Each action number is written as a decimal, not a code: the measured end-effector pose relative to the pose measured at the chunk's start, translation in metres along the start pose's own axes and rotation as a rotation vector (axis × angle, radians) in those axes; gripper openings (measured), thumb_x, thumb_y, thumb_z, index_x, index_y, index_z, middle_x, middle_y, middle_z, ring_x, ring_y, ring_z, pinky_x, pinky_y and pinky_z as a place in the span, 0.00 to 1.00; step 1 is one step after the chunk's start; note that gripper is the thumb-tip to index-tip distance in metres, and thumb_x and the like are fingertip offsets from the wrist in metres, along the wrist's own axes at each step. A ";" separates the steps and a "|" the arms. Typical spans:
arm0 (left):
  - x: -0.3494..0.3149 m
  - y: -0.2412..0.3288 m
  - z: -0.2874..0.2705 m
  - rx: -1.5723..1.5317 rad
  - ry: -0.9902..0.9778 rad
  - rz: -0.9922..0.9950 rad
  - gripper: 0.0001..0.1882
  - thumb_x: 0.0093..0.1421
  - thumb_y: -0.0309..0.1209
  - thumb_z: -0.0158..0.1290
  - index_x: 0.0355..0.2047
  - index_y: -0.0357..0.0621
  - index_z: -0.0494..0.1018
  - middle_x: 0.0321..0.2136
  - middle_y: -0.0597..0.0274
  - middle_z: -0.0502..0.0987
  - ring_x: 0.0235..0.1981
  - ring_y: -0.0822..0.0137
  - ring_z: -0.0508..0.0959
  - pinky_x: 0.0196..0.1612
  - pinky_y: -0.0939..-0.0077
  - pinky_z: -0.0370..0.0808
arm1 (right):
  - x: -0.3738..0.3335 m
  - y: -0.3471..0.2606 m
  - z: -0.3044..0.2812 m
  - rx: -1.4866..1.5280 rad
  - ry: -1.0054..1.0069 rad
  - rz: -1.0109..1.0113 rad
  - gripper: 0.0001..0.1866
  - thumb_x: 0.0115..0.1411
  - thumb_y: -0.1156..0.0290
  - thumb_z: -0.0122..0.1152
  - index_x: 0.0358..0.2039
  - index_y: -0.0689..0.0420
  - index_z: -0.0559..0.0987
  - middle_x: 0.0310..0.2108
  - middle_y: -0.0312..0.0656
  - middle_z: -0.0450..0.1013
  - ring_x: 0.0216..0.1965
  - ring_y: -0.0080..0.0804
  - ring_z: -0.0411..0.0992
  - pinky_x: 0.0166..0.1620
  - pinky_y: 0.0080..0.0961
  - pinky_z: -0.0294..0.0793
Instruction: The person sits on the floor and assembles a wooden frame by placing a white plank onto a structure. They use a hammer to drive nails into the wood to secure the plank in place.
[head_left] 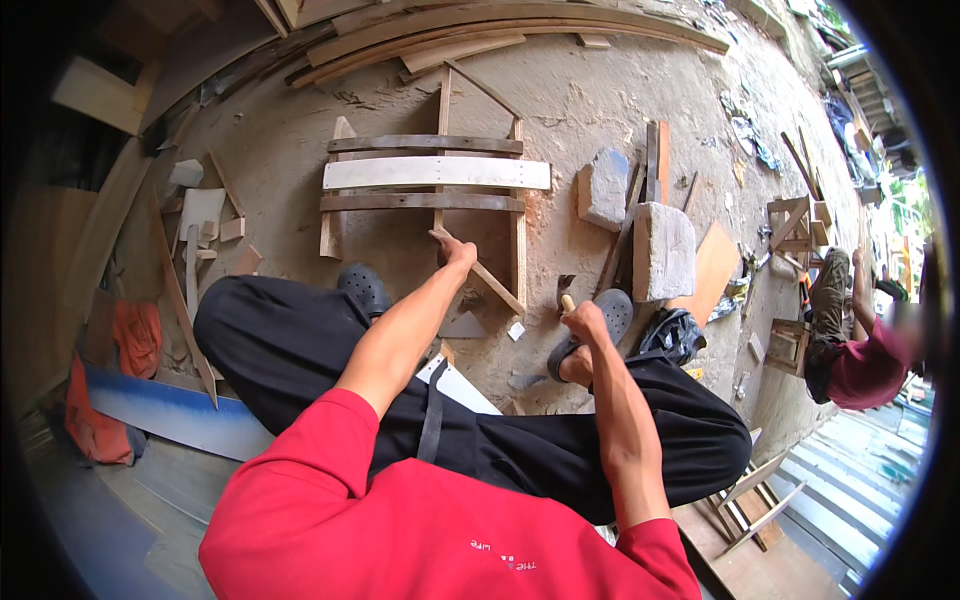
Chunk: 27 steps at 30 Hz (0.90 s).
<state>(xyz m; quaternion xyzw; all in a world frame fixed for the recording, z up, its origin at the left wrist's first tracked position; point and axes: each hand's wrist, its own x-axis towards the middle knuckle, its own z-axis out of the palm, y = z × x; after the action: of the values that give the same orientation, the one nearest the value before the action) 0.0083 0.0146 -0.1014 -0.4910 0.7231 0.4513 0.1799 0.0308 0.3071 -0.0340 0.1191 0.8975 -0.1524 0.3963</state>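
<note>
On the ground ahead lies a wooden frame (437,172), with one white slat between two darker slats across its uprights. My left hand (456,252) is closed round the upper end of a diagonal wooden strip (497,287), beside the frame's middle upright. The strip's lower end meets the right upright. Over by my right foot, my right hand (586,322) grips a short, light wooden handle (568,302). A small dark piece shows just beyond the handle; I cannot tell whether it is the tool's head.
Two pale blocks (664,252) and loose boards lie to the right, near a black plastic bag (673,335). Long planks (520,22) lie along the far side. Wood scraps and orange cloth (136,338) are at left. Another person (868,355) sits at far right.
</note>
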 end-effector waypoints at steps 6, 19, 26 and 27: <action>0.002 -0.022 0.000 -0.062 0.112 0.144 0.58 0.50 0.30 0.55 0.69 0.40 0.24 0.58 0.34 0.65 0.55 0.45 0.72 0.59 0.59 0.69 | -0.027 -0.015 0.025 -0.085 0.081 0.000 0.16 0.52 0.68 0.58 0.38 0.64 0.82 0.34 0.55 0.80 0.37 0.47 0.80 0.40 0.37 0.79; -0.016 -0.041 -0.033 0.182 -0.100 0.078 0.59 0.52 0.29 0.57 0.67 0.36 0.21 0.56 0.37 0.68 0.54 0.48 0.73 0.59 0.59 0.69 | -0.007 0.039 0.063 -0.254 0.281 -0.226 0.10 0.49 0.68 0.54 0.27 0.56 0.81 0.28 0.54 0.78 0.33 0.53 0.79 0.37 0.45 0.78; -0.010 -0.043 -0.032 0.262 0.207 0.088 0.59 0.50 0.30 0.60 0.69 0.37 0.27 0.70 0.42 0.38 0.70 0.48 0.48 0.69 0.52 0.49 | -0.038 0.014 0.045 -0.325 0.244 -0.253 0.11 0.50 0.71 0.52 0.32 0.53 0.82 0.32 0.51 0.79 0.36 0.50 0.79 0.41 0.42 0.79; -0.037 -0.033 -0.037 0.334 0.242 0.188 0.55 0.51 0.29 0.58 0.69 0.37 0.31 0.70 0.43 0.39 0.70 0.48 0.46 0.70 0.52 0.46 | -0.036 0.022 0.047 -0.332 0.218 -0.236 0.12 0.50 0.71 0.53 0.34 0.53 0.82 0.32 0.52 0.79 0.36 0.50 0.79 0.41 0.42 0.79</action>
<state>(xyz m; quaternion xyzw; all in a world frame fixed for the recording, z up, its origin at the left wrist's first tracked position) 0.0613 0.0003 -0.0712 -0.4355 0.8466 0.2780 0.1276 0.0932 0.3073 -0.0410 -0.0377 0.9555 -0.0340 0.2905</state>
